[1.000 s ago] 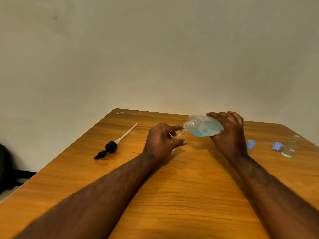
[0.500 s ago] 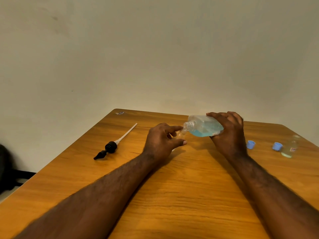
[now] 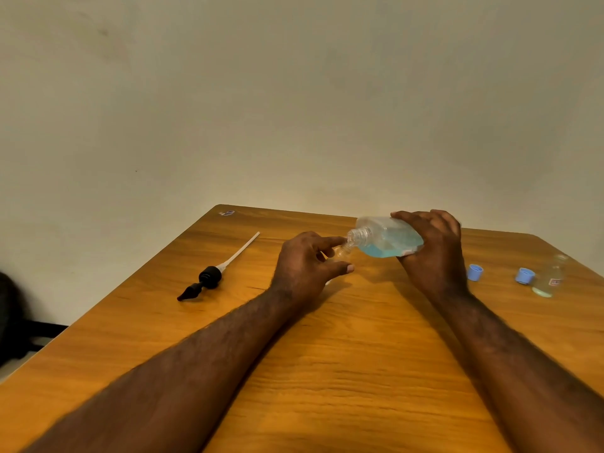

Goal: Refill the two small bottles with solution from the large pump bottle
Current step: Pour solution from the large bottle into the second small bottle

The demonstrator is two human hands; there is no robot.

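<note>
My right hand (image 3: 433, 253) grips the large clear bottle (image 3: 385, 238), which holds blue solution and is tipped on its side with its open neck pointing left and down. Under that neck my left hand (image 3: 307, 266) holds a small clear bottle (image 3: 341, 251), mostly hidden by my fingers; only its mouth shows, touching the big bottle's neck. A second small bottle (image 3: 550, 277) stands uncapped at the table's right edge with a little pale liquid at its bottom.
The black pump head with its white tube (image 3: 212, 276) lies on the wooden table (image 3: 327, 371) to the left. Two blue caps (image 3: 474, 272) (image 3: 524, 275) sit right of my right hand. A dark object is past the table's left edge.
</note>
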